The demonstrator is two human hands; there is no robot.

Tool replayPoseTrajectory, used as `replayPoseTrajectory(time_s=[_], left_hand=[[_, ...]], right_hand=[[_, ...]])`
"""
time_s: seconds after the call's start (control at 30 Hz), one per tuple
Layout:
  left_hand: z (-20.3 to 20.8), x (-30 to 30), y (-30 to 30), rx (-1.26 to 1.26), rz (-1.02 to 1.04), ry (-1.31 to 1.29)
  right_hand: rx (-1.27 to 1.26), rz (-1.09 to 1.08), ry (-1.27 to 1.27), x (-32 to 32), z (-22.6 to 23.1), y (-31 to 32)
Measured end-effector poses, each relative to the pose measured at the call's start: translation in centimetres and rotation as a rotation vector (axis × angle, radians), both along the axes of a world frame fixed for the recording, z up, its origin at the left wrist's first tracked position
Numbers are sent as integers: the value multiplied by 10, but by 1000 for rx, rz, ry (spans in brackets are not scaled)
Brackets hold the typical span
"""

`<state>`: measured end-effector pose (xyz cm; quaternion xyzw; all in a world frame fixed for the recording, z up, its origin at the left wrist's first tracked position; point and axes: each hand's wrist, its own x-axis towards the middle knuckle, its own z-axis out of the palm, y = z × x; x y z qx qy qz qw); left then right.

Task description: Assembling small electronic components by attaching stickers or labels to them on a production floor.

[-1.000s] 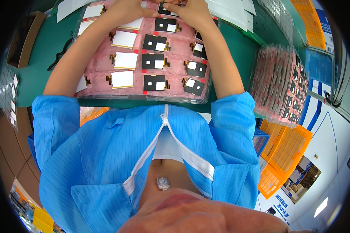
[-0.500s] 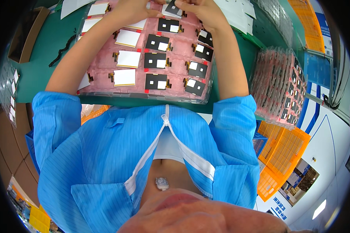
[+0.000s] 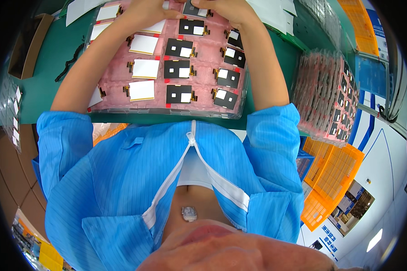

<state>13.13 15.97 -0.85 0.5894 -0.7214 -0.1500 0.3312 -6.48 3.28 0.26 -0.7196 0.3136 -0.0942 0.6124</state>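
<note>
A clear plastic tray with a pink lining (image 3: 117, 83) holds rows of small flat panels with gold-and-black ribbon connectors. Some, like this white panel (image 3: 143, 44), lie white side up; others, like this black panel (image 3: 178, 48), have white squares on them. At the top edge, the thumb of my right hand (image 3: 228, 10) presses on another black panel (image 3: 195, 10), gripping it over its slot. My left hand (image 3: 151, 13) is just left of that panel, thumb stretched out and fingers apart, nothing visible in it. The picture's top edge cuts off part of both hands.
A tall stack of filled trays (image 3: 323, 95) stands on the right of the green table (image 3: 47, 92). On the left are an open cardboard box (image 3: 30, 47) and a black cord (image 3: 70, 65). White sheets (image 3: 276, 16) lie at the far right; orange crates (image 3: 334, 180) stand beyond the table.
The black panel between my hands is lower and flatter over the tray, where it was tilted before. My left fingers have drawn back from it; my right hand stays on it. The view shifted slightly.
</note>
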Motion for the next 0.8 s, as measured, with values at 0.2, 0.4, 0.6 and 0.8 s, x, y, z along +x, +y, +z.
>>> replayPoseTrajectory(time_s=[0.2, 0.4, 0.6, 0.8], left_hand=[[-7, 1, -1, -399, -382, 629], [-2, 2, 4, -7, 42, -31], [6, -2, 4, -10, 30, -19], [-3, 3, 3, -4, 53, 15]], right_hand=[[-73, 22, -19, 2, -4, -1], [-74, 32, -15, 4, -3, 1], [-123, -6, 19, 5, -2, 4], [-243, -43, 19, 12, -10, 9]])
